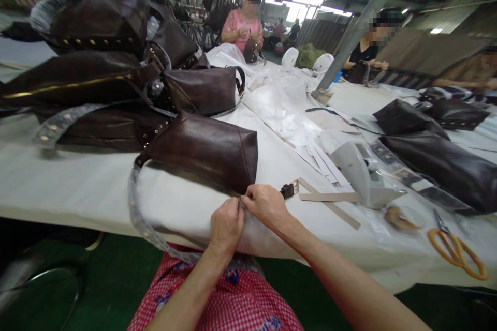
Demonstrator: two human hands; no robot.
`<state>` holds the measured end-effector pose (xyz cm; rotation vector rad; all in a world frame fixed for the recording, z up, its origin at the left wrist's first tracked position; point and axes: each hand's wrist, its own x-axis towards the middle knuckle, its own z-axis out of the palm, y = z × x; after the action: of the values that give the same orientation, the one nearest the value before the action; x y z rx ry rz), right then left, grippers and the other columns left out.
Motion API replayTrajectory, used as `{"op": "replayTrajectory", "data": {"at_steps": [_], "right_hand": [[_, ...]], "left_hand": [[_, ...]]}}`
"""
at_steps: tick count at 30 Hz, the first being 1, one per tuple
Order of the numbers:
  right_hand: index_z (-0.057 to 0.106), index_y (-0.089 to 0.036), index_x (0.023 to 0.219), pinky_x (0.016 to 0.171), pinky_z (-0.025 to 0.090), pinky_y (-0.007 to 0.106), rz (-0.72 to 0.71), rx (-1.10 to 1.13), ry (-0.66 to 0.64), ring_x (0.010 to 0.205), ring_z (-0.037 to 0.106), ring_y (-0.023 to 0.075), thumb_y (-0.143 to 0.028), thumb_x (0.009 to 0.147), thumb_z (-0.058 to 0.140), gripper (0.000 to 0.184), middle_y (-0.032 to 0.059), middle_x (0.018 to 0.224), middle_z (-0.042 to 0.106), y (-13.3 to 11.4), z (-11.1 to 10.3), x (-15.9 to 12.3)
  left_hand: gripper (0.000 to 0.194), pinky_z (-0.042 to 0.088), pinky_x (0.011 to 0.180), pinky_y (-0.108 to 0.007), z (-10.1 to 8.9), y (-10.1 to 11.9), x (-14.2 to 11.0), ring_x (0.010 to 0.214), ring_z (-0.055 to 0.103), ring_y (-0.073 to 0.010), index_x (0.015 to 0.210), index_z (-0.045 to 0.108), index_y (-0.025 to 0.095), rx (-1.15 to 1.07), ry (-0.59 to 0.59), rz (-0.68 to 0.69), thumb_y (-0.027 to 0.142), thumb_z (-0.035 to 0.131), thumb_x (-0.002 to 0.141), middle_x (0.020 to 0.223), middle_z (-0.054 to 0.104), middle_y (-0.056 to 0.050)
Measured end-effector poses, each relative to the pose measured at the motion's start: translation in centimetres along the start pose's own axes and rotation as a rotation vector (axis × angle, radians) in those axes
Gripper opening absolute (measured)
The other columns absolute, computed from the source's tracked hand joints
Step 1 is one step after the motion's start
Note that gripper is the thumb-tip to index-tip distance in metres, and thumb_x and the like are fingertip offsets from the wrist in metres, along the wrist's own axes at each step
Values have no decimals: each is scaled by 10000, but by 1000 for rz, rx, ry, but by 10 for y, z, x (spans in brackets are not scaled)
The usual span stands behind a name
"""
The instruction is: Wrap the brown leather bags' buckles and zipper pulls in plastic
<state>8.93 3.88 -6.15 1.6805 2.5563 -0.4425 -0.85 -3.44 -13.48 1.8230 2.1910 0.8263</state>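
My left hand (227,225) and my right hand (267,206) meet at the table's front edge, both closed in a pinch. Between their fingertips is a small glinting piece, mostly hidden and too small to name. Just behind them lies a dark brown leather bag (205,150) with small studs at its left end. From there a plastic-wrapped strap (136,207) curves down over the edge to my lap. Beside my right hand lies a short dark strap end with a gold buckle (291,189); whether it joins what I pinch cannot be seen.
More brown bags (77,77) are piled at the left, others (438,165) at the right. Right of my hands lie card strips (330,197), a grey-white tape dispenser (359,173) and orange-handled scissors (456,251). Plastic wrap (279,98) covers the middle. Several people work across the table.
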Motion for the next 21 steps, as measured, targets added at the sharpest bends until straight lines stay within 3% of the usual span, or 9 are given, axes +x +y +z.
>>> {"op": "replayTrajectory", "data": {"at_steps": [21], "right_hand": [[720,-194,894,686,440,290,-7,-40,-58,899,684,233,-319,886,505,249,110,927,732,-4,-6,1]], "left_hand": [[185,436,609,-260,4,-4,-1,646,626,-177,734,484,224,2,141,79,144,420,888,684,636,-24]]}}
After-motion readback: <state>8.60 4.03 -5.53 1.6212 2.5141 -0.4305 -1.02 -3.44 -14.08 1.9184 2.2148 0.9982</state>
